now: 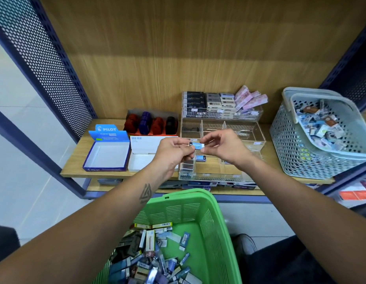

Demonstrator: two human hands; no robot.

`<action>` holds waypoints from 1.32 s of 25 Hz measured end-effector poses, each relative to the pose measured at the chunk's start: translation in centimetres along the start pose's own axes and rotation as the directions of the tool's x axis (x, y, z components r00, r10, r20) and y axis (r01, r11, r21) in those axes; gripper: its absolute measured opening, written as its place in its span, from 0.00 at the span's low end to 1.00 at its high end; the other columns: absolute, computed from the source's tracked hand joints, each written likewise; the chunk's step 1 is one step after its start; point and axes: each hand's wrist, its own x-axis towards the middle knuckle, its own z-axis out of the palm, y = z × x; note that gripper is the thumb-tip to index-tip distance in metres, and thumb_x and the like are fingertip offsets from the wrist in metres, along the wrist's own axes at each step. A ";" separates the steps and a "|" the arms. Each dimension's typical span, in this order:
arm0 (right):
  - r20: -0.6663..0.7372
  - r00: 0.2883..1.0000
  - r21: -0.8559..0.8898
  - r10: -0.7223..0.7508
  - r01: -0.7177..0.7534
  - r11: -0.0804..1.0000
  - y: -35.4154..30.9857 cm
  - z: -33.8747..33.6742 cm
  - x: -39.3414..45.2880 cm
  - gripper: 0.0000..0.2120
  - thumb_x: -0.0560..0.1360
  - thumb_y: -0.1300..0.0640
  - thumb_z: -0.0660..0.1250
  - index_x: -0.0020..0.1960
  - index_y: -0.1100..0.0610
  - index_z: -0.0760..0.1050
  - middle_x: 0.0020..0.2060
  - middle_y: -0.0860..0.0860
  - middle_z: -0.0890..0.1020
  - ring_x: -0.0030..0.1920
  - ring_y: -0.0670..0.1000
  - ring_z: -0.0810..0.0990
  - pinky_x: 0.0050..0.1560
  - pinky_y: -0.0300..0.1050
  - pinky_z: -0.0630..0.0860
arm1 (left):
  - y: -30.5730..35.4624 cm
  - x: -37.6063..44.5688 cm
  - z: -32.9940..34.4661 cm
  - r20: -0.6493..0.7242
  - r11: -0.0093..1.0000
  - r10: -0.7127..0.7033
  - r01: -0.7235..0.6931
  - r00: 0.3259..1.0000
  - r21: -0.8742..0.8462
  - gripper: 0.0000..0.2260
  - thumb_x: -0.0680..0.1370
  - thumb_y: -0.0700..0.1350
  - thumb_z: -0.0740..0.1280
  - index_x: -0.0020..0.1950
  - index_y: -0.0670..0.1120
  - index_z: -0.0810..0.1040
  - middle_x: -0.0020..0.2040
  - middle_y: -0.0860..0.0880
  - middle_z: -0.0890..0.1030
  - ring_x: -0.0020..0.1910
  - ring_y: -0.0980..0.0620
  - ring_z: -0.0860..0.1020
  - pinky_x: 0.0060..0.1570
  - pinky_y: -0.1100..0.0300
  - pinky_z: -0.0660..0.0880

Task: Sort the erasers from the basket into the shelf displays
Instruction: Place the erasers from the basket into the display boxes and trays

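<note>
Both hands are meeting above the shelf (79,160), over the acrylic display (223,130); the left hand (173,151) is pinching one end of a small blue eraser (196,145), its grip narrow, thumb and fingers curled round the dark end; the right hand (223,147) is pinching the other end — grip likewise narrow, fingertips closing on the pale edge; the eraser is hanging level between the two, clear of the shelf.

Just below it, a second blue eraser (201,158) is lying in a front compartment of the display; the middle row of compartments is looking mostly bare; the back row is holding dark boxes (195,100), grey-white boxes (220,102) and pink packs (250,99) leaning to one side.

Left of the display: an open white box (141,160), then an open blue Pilot box (107,155) with its lid standing up; behind them a tray of red, blue and black stamps (151,123).

Green basket (210,232) is sitting low in front of the person, holding a jumble of small packaged erasers at its near end; a grey-blue basket (296,144) is standing at the right end of the shelf — also holding mixed small packs.
</note>
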 end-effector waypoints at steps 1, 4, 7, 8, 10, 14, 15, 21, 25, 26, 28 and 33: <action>-0.005 0.999 -0.108 -0.044 0.043 0.993 0.4 -0.1 0.3 0.12 0.68 0.65 0.79 0.50 0.60 0.84 0.44 0.55 0.86 0.43 0.51 0.84 0.50 0.44 0.82 | -0.3 0.3 0.2 0.013 1.000 -0.005 0.005 1.000 0.001 0.14 0.75 0.30 0.72 0.59 0.33 0.76 0.37 0.39 0.83 0.33 0.48 0.81 0.44 0.55 0.80; -0.002 1.000 -0.381 -0.025 0.022 0.924 1.8 -0.6 1.2 0.08 0.71 0.61 0.77 0.50 0.58 0.84 0.42 0.51 0.85 0.42 0.48 0.82 0.47 0.36 0.78 | -1.2 1.3 0.5 0.064 0.945 0.069 -0.086 0.996 0.317 0.20 0.74 0.35 0.74 0.65 0.36 0.75 0.45 0.42 0.84 0.44 0.46 0.83 0.56 0.50 0.80; 0.032 0.999 -0.633 0.029 -0.002 0.774 4.0 0.5 1.6 0.06 0.72 0.60 0.75 0.49 0.57 0.83 0.45 0.53 0.84 0.45 0.49 0.80 0.50 0.39 0.75 | -2.7 1.7 -0.5 0.336 0.325 0.281 -0.418 0.899 0.848 0.16 0.78 0.42 0.68 0.65 0.43 0.78 0.59 0.47 0.80 0.59 0.47 0.78 0.61 0.55 0.74; 0.042 0.998 -0.664 0.045 -0.005 0.748 4.7 1.5 1.7 0.05 0.72 0.61 0.74 0.47 0.55 0.82 0.46 0.53 0.84 0.46 0.51 0.81 0.51 0.41 0.77 | -3.3 1.6 -0.9 0.429 0.180 0.267 -0.481 0.863 0.858 0.13 0.80 0.43 0.65 0.64 0.45 0.79 0.62 0.47 0.78 0.62 0.46 0.76 0.61 0.54 0.73; 0.042 0.995 -0.688 0.085 -0.033 0.725 5.8 3.7 1.9 0.06 0.73 0.64 0.72 0.44 0.54 0.79 0.46 0.54 0.82 0.48 0.54 0.81 0.52 0.46 0.79 | -4.4 1.8 -1.9 0.520 0.064 0.209 -0.542 0.828 0.838 0.12 0.82 0.44 0.61 0.63 0.47 0.80 0.66 0.47 0.75 0.66 0.46 0.73 0.62 0.54 0.73; -0.023 0.998 -0.710 0.066 -0.063 0.701 7.6 5.6 2.8 0.09 0.73 0.69 0.66 0.48 0.58 0.80 0.46 0.56 0.82 0.45 0.55 0.80 0.49 0.44 0.79 | -5.2 2.6 -3.3 0.576 -0.010 0.181 -0.584 0.797 0.811 0.15 0.82 0.43 0.61 0.67 0.51 0.78 0.73 0.48 0.71 0.68 0.47 0.73 0.63 0.53 0.74; -0.038 0.998 -0.721 0.054 -0.065 0.690 7.8 5.7 2.9 0.10 0.72 0.70 0.66 0.47 0.58 0.80 0.45 0.56 0.82 0.44 0.55 0.80 0.48 0.43 0.79 | -5.2 2.7 -3.3 0.577 -0.014 0.177 -0.585 0.797 0.811 0.16 0.82 0.42 0.61 0.68 0.52 0.78 0.74 0.47 0.71 0.69 0.46 0.72 0.63 0.52 0.74; -0.051 0.998 -0.778 0.045 -0.068 0.624 6.7 6.1 2.7 0.09 0.72 0.69 0.66 0.48 0.58 0.79 0.46 0.57 0.82 0.45 0.59 0.81 0.43 0.44 0.75 | -4.9 2.8 -3.2 0.580 0.003 0.193 -0.591 0.792 0.806 0.17 0.81 0.40 0.62 0.69 0.52 0.78 0.75 0.48 0.70 0.71 0.48 0.70 0.69 0.53 0.69; -0.024 0.998 -0.760 -0.055 0.018 0.650 2.2 5.4 1.5 0.08 0.73 0.64 0.63 0.46 0.54 0.78 0.43 0.55 0.82 0.44 0.58 0.81 0.40 0.45 0.75 | -3.4 1.0 -3.9 0.507 0.040 0.258 -0.534 0.822 0.845 0.15 0.76 0.37 0.62 0.58 0.48 0.82 0.61 0.47 0.79 0.60 0.47 0.76 0.59 0.53 0.74; 0.015 0.998 -0.686 -0.063 0.056 0.726 0.5 5.8 0.7 0.07 0.72 0.62 0.63 0.42 0.53 0.78 0.40 0.53 0.82 0.42 0.56 0.80 0.39 0.44 0.75 | -2.7 0.3 -4.2 0.493 0.078 0.251 -0.525 0.833 0.848 0.12 0.75 0.37 0.62 0.52 0.46 0.83 0.53 0.47 0.82 0.54 0.48 0.79 0.52 0.54 0.76; 0.216 0.976 -0.481 0.031 0.079 0.873 -2.0 7.3 -1.5 0.09 0.72 0.64 0.64 0.36 0.54 0.77 0.31 0.52 0.81 0.34 0.51 0.80 0.35 0.41 0.74 | -1.6 -1.4 -5.5 0.491 0.311 0.054 -0.482 0.870 0.819 0.10 0.73 0.34 0.63 0.43 0.43 0.84 0.40 0.46 0.85 0.40 0.49 0.82 0.41 0.58 0.78; 0.636 0.651 -0.593 0.414 0.068 0.802 1.4 13.9 -6.6 0.07 0.73 0.67 0.67 0.48 0.65 0.82 0.40 0.56 0.86 0.39 0.52 0.85 0.35 0.41 0.80 | -5.8 -5.0 -10.4 0.345 0.357 -0.673 -0.121 0.655 0.926 0.05 0.78 0.33 0.66 0.51 0.36 0.81 0.46 0.39 0.85 0.42 0.43 0.85 0.43 0.53 0.84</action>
